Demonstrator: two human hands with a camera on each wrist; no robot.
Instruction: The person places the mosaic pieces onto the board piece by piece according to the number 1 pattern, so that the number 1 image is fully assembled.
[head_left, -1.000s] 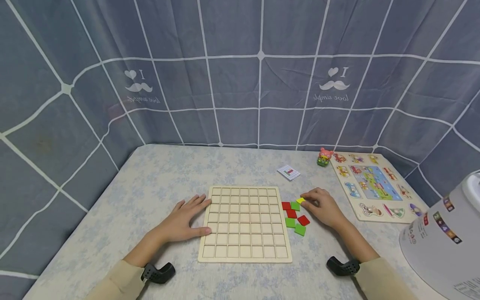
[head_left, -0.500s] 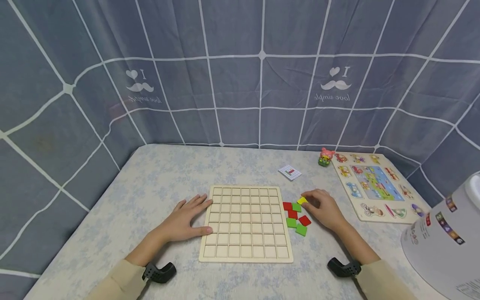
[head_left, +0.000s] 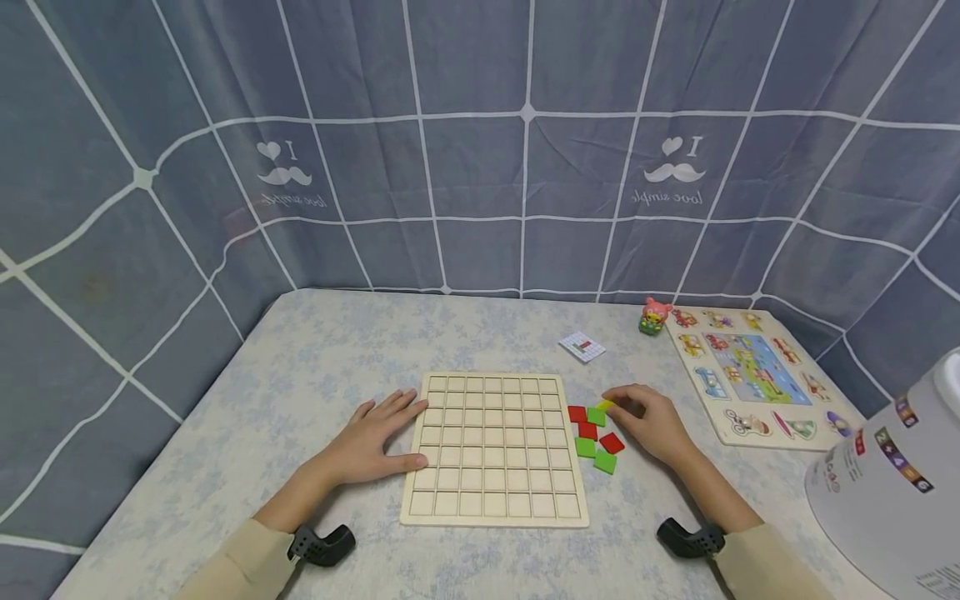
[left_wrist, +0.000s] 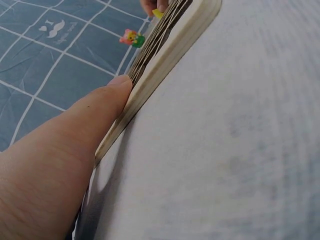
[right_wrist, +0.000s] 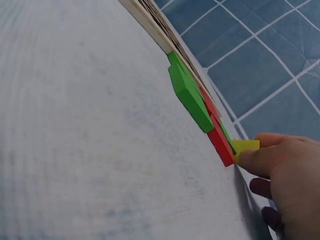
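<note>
A wooden grid board [head_left: 494, 450] with square cells lies on the table. My left hand [head_left: 375, 446] rests at its left edge, fingers spread and straight; in the left wrist view the thumb [left_wrist: 102, 107] touches the board's rim. Right of the board lie several red and green square tiles, among them a red tile [head_left: 612, 442] and a green tile [head_left: 605, 462]. Just past them my right hand [head_left: 651, 423] pinches a yellow tile [right_wrist: 246, 147] between thumb and finger. It looks tilted in the right wrist view, close to the red and green tiles.
A small card [head_left: 582, 347] printed with a grid lies behind the tiles. Farther back right are a pink and green figurine [head_left: 654, 317] and a picture puzzle board [head_left: 757, 375]. A white bucket [head_left: 885, 483] stands at the right edge. A blue curtain [head_left: 480, 150] hangs behind the table.
The yellow tile has tipped in my right hand's fingers and shows less of its face. My left hand stays at the board. The whole view has shifted slightly.
</note>
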